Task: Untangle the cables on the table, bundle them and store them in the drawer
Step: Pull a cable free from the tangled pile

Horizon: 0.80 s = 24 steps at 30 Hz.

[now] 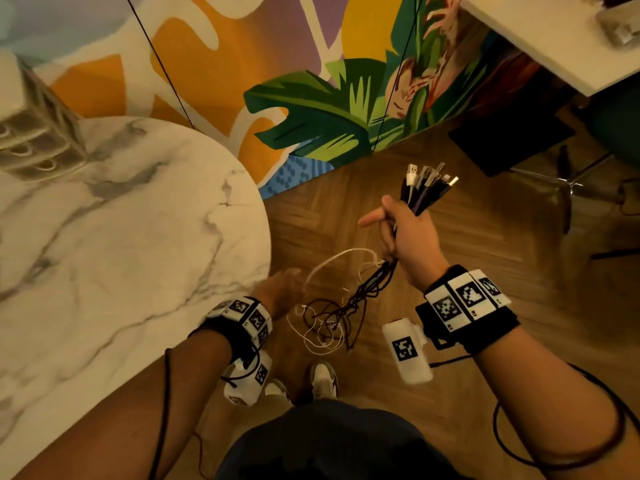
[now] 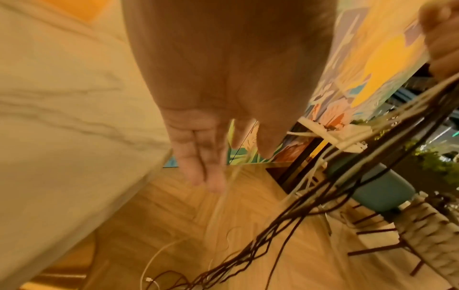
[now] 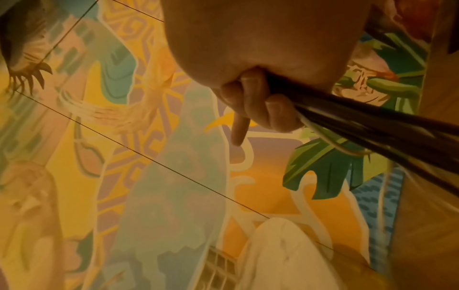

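Note:
My right hand grips a bunch of cables near their plug ends, which stick up above the fist. The black and white cords hang below it in a loose tangle over the wooden floor. In the right wrist view the curled fingers wrap the dark cable bunch, with the forefinger stretched out. My left hand is blurred beside the table edge, left of the hanging cords, fingers straight and holding nothing. In the left wrist view its fingers point down, and the cables hang to the right.
The round marble table fills the left. A white drawer unit stands at its far left. A colourful mural wall rises behind. A white desk and a chair base are at the right. My feet stand below.

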### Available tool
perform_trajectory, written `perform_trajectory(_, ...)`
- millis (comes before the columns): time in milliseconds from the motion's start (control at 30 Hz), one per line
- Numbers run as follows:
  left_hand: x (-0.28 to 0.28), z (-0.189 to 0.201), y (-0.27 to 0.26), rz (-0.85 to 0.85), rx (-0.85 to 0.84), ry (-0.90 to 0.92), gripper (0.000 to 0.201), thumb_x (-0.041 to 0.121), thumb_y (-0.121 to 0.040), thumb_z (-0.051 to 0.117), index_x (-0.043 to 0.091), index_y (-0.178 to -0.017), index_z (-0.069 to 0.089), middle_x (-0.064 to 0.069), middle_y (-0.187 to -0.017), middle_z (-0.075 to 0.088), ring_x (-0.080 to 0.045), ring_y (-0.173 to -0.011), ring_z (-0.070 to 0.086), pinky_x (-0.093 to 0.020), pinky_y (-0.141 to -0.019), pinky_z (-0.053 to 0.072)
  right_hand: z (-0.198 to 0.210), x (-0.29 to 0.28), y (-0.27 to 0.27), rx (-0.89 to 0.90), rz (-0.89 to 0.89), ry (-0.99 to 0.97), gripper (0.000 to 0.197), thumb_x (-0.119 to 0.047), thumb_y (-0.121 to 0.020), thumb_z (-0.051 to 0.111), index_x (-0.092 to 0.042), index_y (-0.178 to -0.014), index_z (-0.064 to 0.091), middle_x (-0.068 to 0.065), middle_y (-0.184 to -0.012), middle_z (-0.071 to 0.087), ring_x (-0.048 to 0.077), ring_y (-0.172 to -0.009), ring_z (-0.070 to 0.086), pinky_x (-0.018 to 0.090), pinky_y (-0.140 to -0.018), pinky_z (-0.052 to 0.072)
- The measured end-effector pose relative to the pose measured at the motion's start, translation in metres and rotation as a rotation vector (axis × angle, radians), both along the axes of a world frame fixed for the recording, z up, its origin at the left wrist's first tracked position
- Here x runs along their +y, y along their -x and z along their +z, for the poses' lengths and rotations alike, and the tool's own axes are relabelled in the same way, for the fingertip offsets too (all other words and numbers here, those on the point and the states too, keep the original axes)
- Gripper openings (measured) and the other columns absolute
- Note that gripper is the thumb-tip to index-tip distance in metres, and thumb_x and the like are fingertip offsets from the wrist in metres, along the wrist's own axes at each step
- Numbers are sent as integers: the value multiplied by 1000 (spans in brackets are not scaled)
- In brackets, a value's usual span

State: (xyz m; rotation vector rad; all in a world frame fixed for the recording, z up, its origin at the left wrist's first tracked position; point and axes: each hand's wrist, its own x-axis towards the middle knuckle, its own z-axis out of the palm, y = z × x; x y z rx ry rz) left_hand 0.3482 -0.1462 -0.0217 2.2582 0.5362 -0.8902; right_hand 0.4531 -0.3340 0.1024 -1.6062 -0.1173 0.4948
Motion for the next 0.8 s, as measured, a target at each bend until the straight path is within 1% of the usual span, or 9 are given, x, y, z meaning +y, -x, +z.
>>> perform_trajectory(100, -13, 33, -5, 11, -212, -9, 73, 25, -86, 62, 21, -147, 21, -11, -147, 30, -27, -125, 44, -40, -103, 41, 9, 8, 4, 7, 45, -34, 51, -30, -101, 36, -2, -72, 66, 0, -39, 38, 16, -34, 29, 27, -40, 28)
perform_trajectory(200, -35, 94, -18, 0, -613, 349, 62, 19, -84, 66, 28, -137, 36, 5, -135, 42, -2, -115, 47, -22, -97, 44, 18, 23, 10, -21, 55, -5, 45, -27, -101, 37, 5, -84, 64, 1, -52, 56, 14, -44, 48, 25, -50, 41)
perform_trajectory(267, -47, 124, -31, 1, -639, 595, 52, 12, -85, 65, 30, -128, 42, 14, -123, 49, 11, -111, 47, -14, -94, 43, 24, 32, 9, -65, 62, 39, 35, -27, -99, 40, -2, -90, 62, 0, -71, 68, 10, -64, 63, 27, -67, 49)
perform_trajectory(367, -56, 141, -52, 39, -692, 659, 43, 6, -85, 60, 9, -126, 47, -1, -114, 57, -12, -107, 56, -27, -92, 49, 27, 39, 1, -282, 118, 202, 30, -41, -93, 42, -26, -84, 66, -9, -82, 72, 10, -94, 63, 51, -95, 43)
perform_trajectory(433, -59, 145, -55, 123, -735, 705, 32, -4, -84, 56, 1, -115, 52, -2, -100, 57, -14, -94, 57, -25, -83, 49, 33, 40, -2, -429, 153, 321, 36, -44, -92, 40, -31, -74, 68, -16, -84, 71, 12, -101, 59, 52, -100, 37)
perform_trajectory(600, -60, 167, -55, 279, -777, 762, 17, 10, -92, 47, 13, -80, 58, -6, -70, 54, -25, -65, 51, -29, -57, 47, 55, 34, -8, -128, 319, -59, 45, -39, -97, 43, -1, -97, 67, 6, -92, 70, 8, -75, 66, 22, -66, 52)
perform_trajectory(667, -52, 176, -57, 322, -835, 756, 32, 13, -97, 42, 12, -67, 55, 1, -56, 52, -17, -50, 48, -23, -46, 41, 46, 29, -5, 17, 445, -247, 53, -50, -90, 47, -1, -104, 61, 9, -90, 64, 17, -79, 63, 30, -73, 55)
perform_trajectory(733, -43, 190, -57, 449, -802, 848, 46, 17, -98, 44, 17, -51, 42, 6, -40, 38, -12, -34, 32, -22, -37, 26, 27, 33, 3, 0, 604, -257, 45, -49, -86, 58, -6, -100, 57, 4, -82, 61, 17, -74, 60, 32, -71, 54)
perform_trajectory(800, -36, 201, -59, 502, -816, 847, 49, 17, -97, 46, 19, -50, 32, 7, -36, 28, -12, -30, 21, -22, -36, 18, 2, 43, 13, -74, 632, -94, 20, -29, -86, 65, -12, -79, 56, -11, -60, 56, 4, -53, 50, 18, -54, 44)
